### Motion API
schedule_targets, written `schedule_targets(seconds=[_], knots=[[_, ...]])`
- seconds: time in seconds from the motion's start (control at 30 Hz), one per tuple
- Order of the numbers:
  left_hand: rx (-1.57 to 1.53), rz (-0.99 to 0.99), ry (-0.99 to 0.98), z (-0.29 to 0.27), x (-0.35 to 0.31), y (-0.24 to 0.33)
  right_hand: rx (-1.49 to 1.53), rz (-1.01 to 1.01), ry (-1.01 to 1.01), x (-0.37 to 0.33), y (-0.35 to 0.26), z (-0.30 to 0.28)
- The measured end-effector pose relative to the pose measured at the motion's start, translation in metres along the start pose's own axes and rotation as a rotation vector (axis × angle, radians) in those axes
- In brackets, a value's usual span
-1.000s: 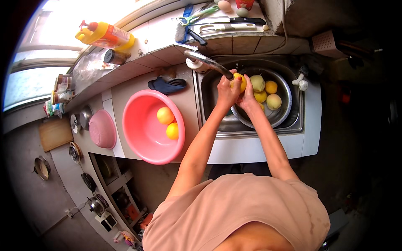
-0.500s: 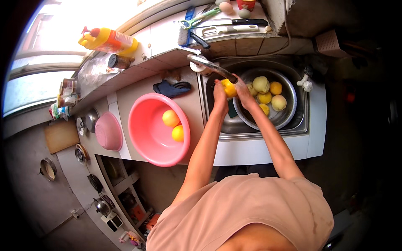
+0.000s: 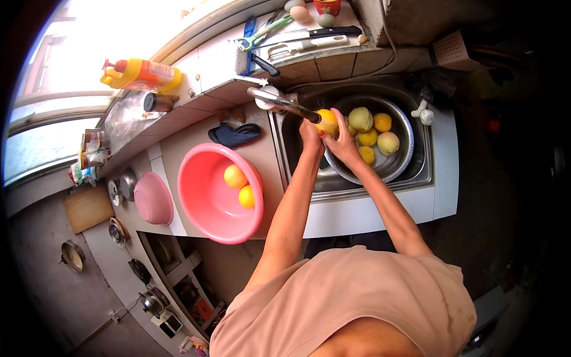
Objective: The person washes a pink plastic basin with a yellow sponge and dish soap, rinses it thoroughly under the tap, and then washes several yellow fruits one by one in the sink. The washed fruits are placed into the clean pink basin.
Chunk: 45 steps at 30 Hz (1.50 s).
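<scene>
Both of my hands are closed around a yellow peach (image 3: 328, 122) below the mouth of the faucet (image 3: 284, 103), over the left part of the sink. My left hand (image 3: 310, 137) grips it from the left side. On the right, my right hand (image 3: 343, 144) wraps it with the thumb toward the left hand. The fingertips are partly hidden behind the fruit and faucet. Close to my right hand, a metal bowl (image 3: 409, 146) in the sink holds several yellow and pale green peaches (image 3: 388, 143). Two orange-yellow fruits (image 3: 235, 177) lie in a pink basin (image 3: 205, 199) left of my forearms.
Above the sink, a tiled ledge holds a knife (image 3: 333, 32), peelers (image 3: 306, 46), a brush (image 3: 242, 59) and eggs (image 3: 300, 14). A yellow bottle (image 3: 146, 74) stands by the window. A dark blue cloth (image 3: 235, 135) lies behind the basin; a pink colander (image 3: 153, 198) is farther left.
My hands still hold the peach under the faucet; they have turned it, and the right hand's fingers have shifted around it. The whole view has moved slightly.
</scene>
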<state>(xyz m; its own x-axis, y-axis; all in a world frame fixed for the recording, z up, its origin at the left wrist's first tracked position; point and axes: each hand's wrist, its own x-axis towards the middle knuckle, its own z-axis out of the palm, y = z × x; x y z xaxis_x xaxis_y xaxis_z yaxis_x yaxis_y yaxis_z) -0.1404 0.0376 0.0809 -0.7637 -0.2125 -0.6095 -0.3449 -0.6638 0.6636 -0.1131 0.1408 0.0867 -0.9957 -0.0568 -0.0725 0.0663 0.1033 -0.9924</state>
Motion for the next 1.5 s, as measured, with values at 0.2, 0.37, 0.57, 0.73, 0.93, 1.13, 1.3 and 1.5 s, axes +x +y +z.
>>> schedule_targets(seconds=[0.2,0.37,0.57,0.73,0.93,1.13,1.3,1.5], knots=[[0.004,-0.058,-0.047,-0.007,-0.008,0.004,0.1,-0.07,0.088,0.007,0.01,0.018],[0.176,0.055,-0.1,-0.005,-0.013,0.01,0.35,0.202,0.133,0.035,0.03,0.034],[0.354,0.128,0.096,-0.041,-0.008,0.016,0.595,0.385,0.111,0.027,0.025,0.053],[0.301,-0.063,-0.272,-0.024,-0.038,0.029,0.429,0.306,0.166,0.027,0.045,0.039],[0.849,-0.16,-0.263,-0.023,-0.021,0.021,0.149,0.215,0.041,0.006,0.066,-0.022],[1.865,0.813,-0.101,-0.043,-0.045,0.005,-0.738,0.061,0.116,-0.035,0.097,-0.095],[1.688,0.967,-0.002,-0.062,-0.089,0.052,-0.945,-0.272,-0.275,-0.048,0.106,-0.065],[1.478,1.092,0.422,-0.109,-0.159,0.126,-1.233,-0.414,-0.537,-0.036,0.151,-0.045]])
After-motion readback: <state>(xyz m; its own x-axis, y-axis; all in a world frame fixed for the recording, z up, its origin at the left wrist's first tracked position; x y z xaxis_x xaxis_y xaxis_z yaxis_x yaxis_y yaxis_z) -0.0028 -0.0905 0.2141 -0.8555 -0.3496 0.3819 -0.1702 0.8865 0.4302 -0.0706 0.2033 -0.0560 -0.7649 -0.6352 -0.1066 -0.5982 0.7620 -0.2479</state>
